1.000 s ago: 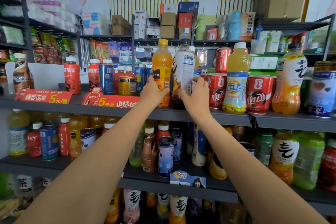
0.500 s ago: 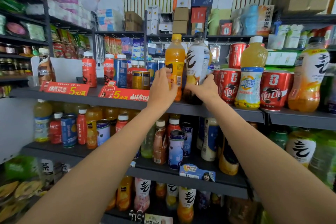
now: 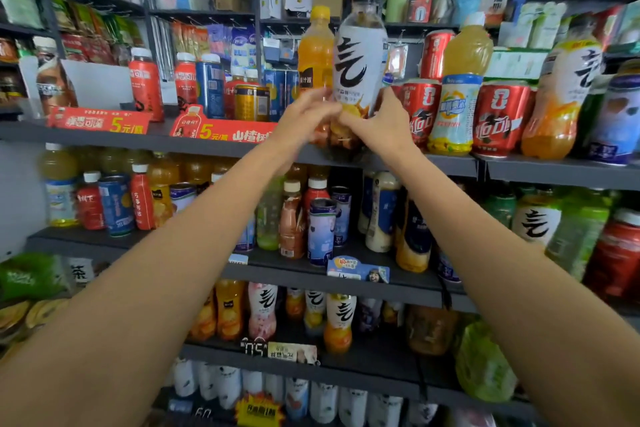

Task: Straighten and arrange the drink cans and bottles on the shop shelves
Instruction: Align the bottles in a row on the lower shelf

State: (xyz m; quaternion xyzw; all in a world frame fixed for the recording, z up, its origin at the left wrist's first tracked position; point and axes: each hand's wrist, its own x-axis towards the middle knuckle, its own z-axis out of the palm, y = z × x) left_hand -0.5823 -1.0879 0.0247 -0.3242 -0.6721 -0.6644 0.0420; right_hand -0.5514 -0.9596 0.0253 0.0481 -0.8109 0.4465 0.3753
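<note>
White-labelled bottle [image 3: 360, 69] upright on the top shelf [image 3: 450, 163], my right hand [image 3: 377, 125] gripping its lower body. Left hand [image 3: 304, 118] fingers curl round its left side, orange bottle [image 3: 313, 52] just behind.

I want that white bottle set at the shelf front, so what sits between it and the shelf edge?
Nothing visible does. The white bottle already stands at the front edge of the shelf, held by the left hand and right hand.

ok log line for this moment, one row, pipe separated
top shelf | both hands on white-label bottle | left hand at lower left | right hand at lower right | label faces front
</note>
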